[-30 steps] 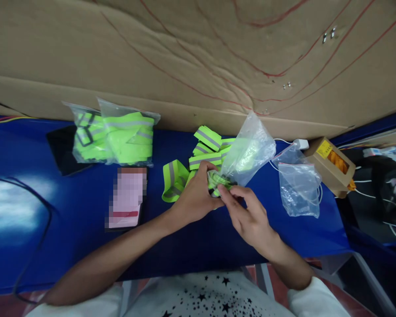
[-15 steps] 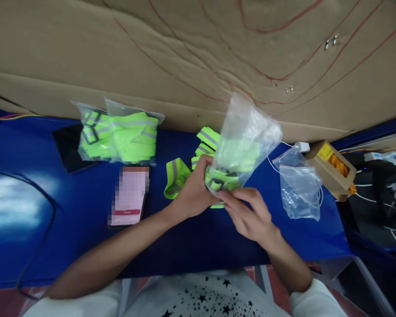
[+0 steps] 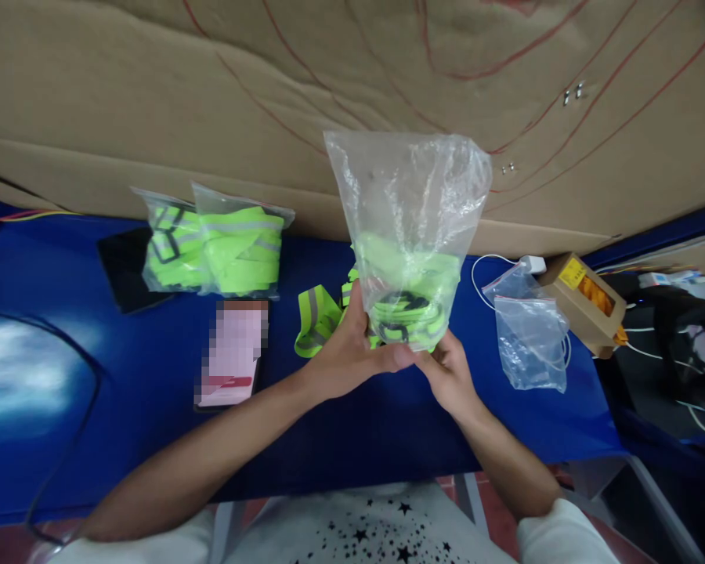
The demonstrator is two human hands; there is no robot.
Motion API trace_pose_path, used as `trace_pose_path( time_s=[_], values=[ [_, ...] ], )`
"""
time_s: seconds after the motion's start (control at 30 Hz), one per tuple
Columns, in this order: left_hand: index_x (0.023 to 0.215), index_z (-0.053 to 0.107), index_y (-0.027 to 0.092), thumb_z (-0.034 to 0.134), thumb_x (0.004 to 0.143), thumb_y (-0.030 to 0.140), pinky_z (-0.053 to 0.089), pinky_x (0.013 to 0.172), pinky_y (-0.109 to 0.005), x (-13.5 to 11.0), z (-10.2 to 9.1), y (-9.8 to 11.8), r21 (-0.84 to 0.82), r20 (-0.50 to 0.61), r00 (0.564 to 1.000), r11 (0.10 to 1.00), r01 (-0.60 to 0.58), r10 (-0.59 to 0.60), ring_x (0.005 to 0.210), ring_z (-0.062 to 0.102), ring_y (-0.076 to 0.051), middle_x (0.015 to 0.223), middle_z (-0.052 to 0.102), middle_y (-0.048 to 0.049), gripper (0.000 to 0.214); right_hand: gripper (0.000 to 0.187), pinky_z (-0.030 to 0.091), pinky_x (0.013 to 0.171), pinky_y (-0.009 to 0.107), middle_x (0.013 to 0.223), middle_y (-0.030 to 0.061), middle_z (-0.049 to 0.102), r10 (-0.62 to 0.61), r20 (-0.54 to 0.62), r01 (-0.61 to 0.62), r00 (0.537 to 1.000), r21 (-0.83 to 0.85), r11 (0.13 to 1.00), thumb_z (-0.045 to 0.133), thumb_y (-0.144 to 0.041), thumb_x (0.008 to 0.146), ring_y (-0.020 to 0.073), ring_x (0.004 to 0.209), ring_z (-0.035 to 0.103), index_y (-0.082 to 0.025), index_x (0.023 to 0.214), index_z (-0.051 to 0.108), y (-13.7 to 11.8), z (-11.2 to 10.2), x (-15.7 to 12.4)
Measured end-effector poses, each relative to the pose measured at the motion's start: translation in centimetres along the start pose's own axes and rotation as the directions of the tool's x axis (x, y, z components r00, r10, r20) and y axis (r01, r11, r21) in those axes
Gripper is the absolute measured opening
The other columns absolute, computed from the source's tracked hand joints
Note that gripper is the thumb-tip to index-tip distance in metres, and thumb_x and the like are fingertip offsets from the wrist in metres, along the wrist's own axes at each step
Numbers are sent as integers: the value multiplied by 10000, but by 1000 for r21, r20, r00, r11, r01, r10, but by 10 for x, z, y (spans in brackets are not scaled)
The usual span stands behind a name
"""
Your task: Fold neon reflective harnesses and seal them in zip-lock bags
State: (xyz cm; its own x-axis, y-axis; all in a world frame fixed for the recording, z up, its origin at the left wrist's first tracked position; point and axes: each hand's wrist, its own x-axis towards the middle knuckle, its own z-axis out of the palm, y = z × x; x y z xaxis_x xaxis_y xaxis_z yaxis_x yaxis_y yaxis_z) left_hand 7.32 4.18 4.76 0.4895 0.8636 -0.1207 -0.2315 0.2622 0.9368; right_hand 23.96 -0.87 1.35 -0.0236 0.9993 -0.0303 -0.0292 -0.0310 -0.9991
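Note:
A clear plastic bag stands upright above the blue table, with neon-green reflective straps and a black buckle bunched in its bottom. My left hand grips the bag's lower left side. My right hand cups the bottom from the right. Both hands are closed around it and touch each other under the bag. More loose green straps lie on the table just left of my left hand.
Two filled bags of green straps lie at the back left beside a black phone. A phone with a pink screen lies centre left. An empty zip bag, a white charger and a small cardboard box sit right. Cardboard wall behind.
The bag has been lifted from lying tilted on the table to standing upright, the straps sliding to its bottom. My right hand moved under the bag.

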Motion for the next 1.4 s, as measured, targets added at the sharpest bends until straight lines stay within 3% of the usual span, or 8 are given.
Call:
trace_pose_path(
  time_s=[0.07,0.2,0.47,0.73,0.93,1.2,1.33,1.4],
  values=[
    [1292,397,267,767,768,694,613,711,-361,-1,6,-5,5,-124,992,1000,6,-5,1044,703,-275,1222,645,-112,771,500,672,721,351,1128,60,753,17,22,-17,1000,11,1000,731,-529,901,206,871,760,-260,1300,596,2,1,-1],
    [1308,438,274,734,867,574,567,1035,-408,-4,19,-22,-13,-273,954,991,-134,126,1224,652,-242,1320,634,-79,611,711,624,963,386,1264,94,726,-46,-26,41,999,-170,985,882,-454,763,246,1105,725,-230,1361,570,7,3,-5],
    [1197,542,240,896,725,326,565,1007,-403,2,3,-6,-95,-194,981,995,-9,-10,1196,650,-249,1245,675,-55,596,485,618,511,283,854,2,727,165,14,-165,986,198,966,889,-436,744,164,646,683,-215,1116,671,-2,-15,7],
    [1103,706,206,752,882,486,599,919,-460,4,0,-6,89,9,999,995,36,-37,999,722,-271,1088,762,-68,360,517,597,482,267,888,7,717,141,64,-152,988,219,964,859,-488,771,163,651,686,-234,1153,621,2,-23,8],
    [1375,608,256,913,702,493,418,1202,-540,7,-14,-2,70,-42,998,997,-37,40,1434,520,-343,1485,615,-100,776,730,636,739,312,1126,33,691,19,72,-18,997,-18,1000,885,-436,767,188,897,710,-288,1354,477,-1,-31,6],
    [1347,570,255,940,691,298,625,842,-324,5,3,-12,-162,-9,999,985,51,-53,1085,714,-241,1296,706,-71,754,904,605,515,309,1265,63,623,77,37,-81,996,104,991,879,-456,778,154,703,666,-397,1489,325,-4,-22,6],
    [1157,653,211,916,727,308,584,669,-267,0,12,-18,-213,-16,994,972,101,-107,760,688,-154,924,742,-11,513,887,667,711,352,1350,98,601,-19,-65,26,998,113,993,819,-634,777,253,1042,699,-348,1496,386,2,-17,4],
    [1137,670,222,922,718,270,579,741,-262,-2,9,-15,-211,-70,994,975,66,-83,818,697,-150,951,750,-1,492,911,670,819,374,1329,83,625,-46,88,34,995,129,991,818,-590,805,250,1106,701,-369,1542,329,2,-21,2]
  ],
)
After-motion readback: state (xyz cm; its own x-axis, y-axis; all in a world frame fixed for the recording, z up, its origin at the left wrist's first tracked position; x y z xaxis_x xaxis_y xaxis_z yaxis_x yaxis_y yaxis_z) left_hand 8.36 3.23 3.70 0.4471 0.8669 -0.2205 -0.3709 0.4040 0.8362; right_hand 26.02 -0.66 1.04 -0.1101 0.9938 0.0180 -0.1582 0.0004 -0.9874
